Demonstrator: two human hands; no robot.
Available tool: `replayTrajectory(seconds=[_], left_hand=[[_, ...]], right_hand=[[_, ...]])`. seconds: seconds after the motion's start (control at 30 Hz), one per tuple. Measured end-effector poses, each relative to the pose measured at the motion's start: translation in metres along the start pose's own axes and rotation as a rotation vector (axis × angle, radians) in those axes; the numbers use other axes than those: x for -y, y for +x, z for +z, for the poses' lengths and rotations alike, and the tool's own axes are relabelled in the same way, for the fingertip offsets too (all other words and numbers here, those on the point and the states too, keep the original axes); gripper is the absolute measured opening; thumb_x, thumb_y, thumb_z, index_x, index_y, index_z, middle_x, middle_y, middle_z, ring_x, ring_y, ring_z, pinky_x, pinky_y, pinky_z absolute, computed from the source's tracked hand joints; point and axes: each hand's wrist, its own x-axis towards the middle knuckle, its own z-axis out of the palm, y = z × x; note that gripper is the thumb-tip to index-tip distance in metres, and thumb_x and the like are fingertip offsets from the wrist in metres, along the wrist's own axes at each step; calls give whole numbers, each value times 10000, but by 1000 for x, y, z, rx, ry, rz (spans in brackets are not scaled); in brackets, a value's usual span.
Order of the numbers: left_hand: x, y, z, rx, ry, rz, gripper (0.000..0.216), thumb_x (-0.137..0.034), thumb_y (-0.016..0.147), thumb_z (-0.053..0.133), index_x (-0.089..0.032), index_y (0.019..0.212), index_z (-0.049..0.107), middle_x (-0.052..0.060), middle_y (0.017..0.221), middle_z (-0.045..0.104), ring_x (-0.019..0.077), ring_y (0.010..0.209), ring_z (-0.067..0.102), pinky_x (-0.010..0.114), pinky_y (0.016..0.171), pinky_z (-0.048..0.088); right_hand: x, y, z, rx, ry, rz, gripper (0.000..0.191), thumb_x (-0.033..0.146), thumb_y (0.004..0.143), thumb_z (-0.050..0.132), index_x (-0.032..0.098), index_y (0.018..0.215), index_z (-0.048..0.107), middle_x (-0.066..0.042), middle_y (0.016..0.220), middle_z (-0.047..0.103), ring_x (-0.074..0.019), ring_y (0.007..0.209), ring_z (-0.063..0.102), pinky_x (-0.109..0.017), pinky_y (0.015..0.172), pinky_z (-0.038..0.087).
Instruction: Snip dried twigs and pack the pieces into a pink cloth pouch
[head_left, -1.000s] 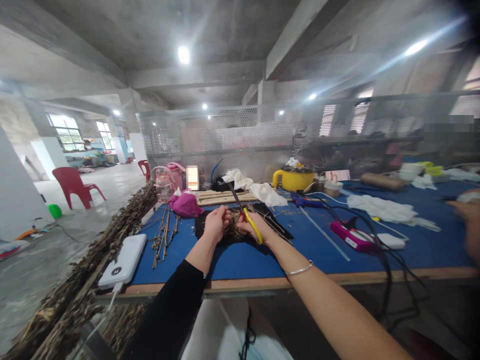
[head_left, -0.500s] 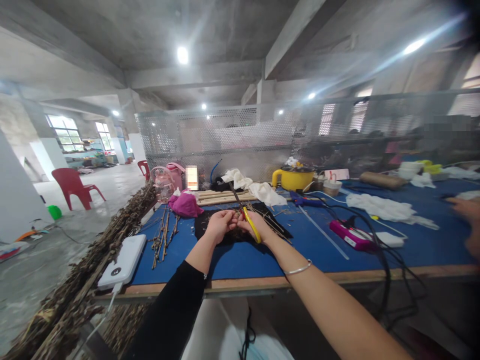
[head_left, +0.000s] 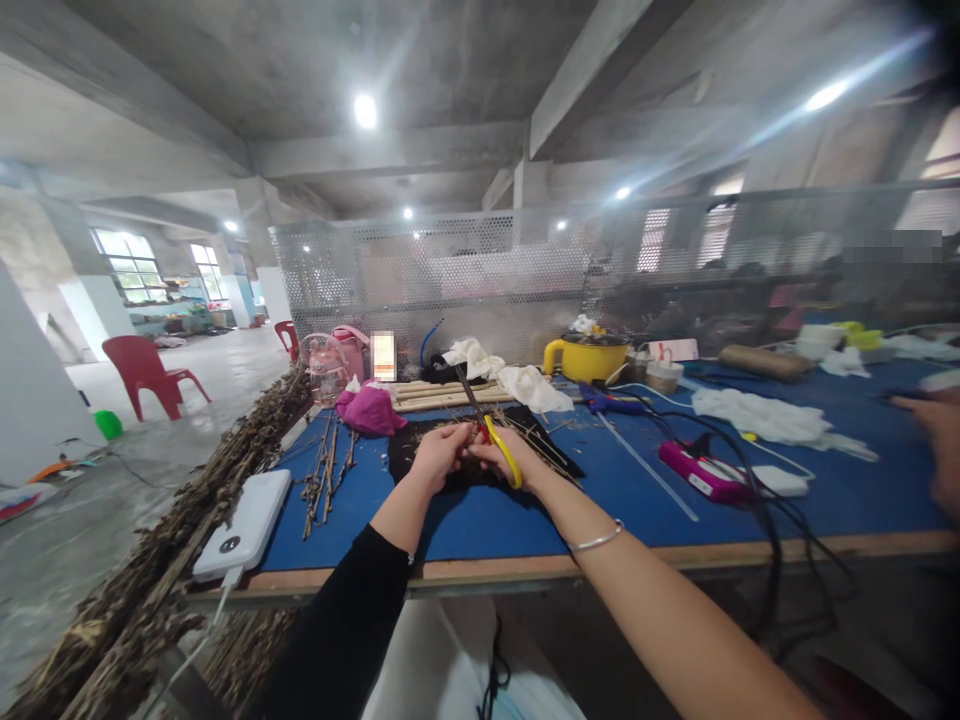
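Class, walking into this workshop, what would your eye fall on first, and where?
At the centre, over the blue table, the left hand grips a twig bundle while the right hand holds yellow-handled scissors to it. A yellow pot stands at the far edge, and a long heap of dry branches runs along the table's left side.

On the table (head_left: 480,520), covered in matt blue cloth and edged with bare wood: rough dry twigs (head_left: 470,466), matt black cloth (head_left: 409,455), scissors (head_left: 499,445) with glossy yellow plastic handles and metal blades, smooth white plastic power bank (head_left: 244,520).
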Motion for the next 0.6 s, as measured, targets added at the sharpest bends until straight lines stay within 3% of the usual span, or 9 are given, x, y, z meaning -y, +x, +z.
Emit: replayTrajectory(seconds=[0.1,0.23,0.4,0.6], left_hand=[[1,2,0,-51,-62,-31,285,-375,676,649,-139,835,657,1,621,558,36,466,449,131,395,279],[-1,2,-1,-81,-83,32,264,-371,657,658,-118,724,621,-18,541,515,19,382,354,146,362,224],[-3,-1,-1,-43,-88,67,350,-366,613,698,-120,850,620,2,647,586,9,382,345,152,359,204],[0,2,-2,-114,-43,36,337,-381,647,669,-119,855,634,19,673,611,30,430,390,154,376,229]], right_hand=[[-5,3,2,6,-39,-10,349,503,647,610,175,670,494,54,464,484,-80,393,398,-208,412,315],[-15,9,0,-102,-270,-22,385,522,639,628,164,780,621,-11,633,607,-139,572,532,-231,527,373],[-15,7,-10,-180,-570,4,438,559,588,658,208,850,647,-53,789,657,-199,700,579,-250,569,364],[1,18,-31,-255,-695,-33,393,575,678,568,196,572,582,-60,577,588,-191,581,536,-264,538,319]])
